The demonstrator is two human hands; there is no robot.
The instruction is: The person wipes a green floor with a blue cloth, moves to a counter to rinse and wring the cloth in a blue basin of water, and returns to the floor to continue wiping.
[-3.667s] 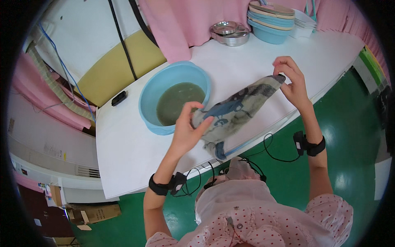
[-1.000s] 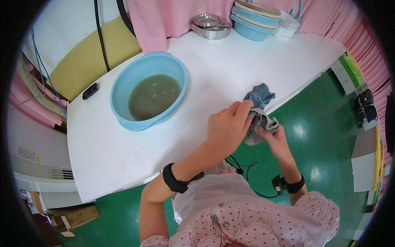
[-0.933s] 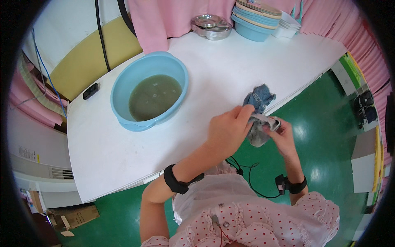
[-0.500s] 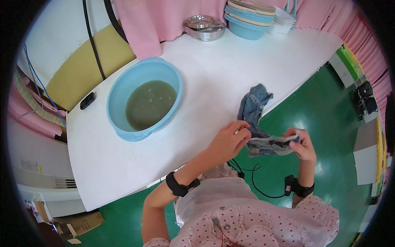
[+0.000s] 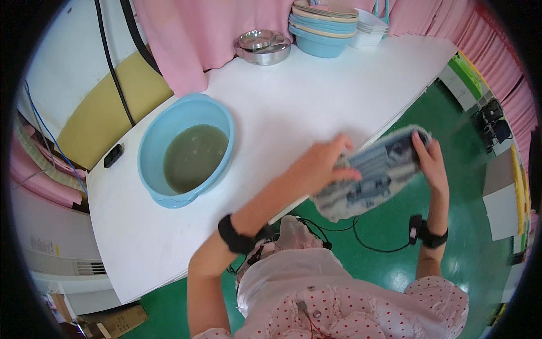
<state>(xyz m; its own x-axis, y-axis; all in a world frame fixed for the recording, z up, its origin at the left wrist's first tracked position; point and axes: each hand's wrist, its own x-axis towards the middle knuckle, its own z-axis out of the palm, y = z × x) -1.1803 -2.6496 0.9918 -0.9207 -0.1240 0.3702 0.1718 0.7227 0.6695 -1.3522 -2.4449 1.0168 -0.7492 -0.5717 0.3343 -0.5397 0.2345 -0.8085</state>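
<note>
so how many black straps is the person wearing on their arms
2: one black strap around the left forearm, a second strap around the right forearm. Any under the sleeves would be hidden.

At three o'clock, the person's left grip (image 5: 323,163) and right grip (image 5: 433,163) hold a cloth (image 5: 375,182); on the desk (image 5: 282,107), a blue basin (image 5: 152,148) of murky water (image 5: 196,155) sits at nine, metal bowls (image 5: 272,57) at twelve.

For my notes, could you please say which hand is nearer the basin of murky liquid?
Left. The left hand is right of the basin; the right hand is farther right, at the right end of the cloth.
</note>
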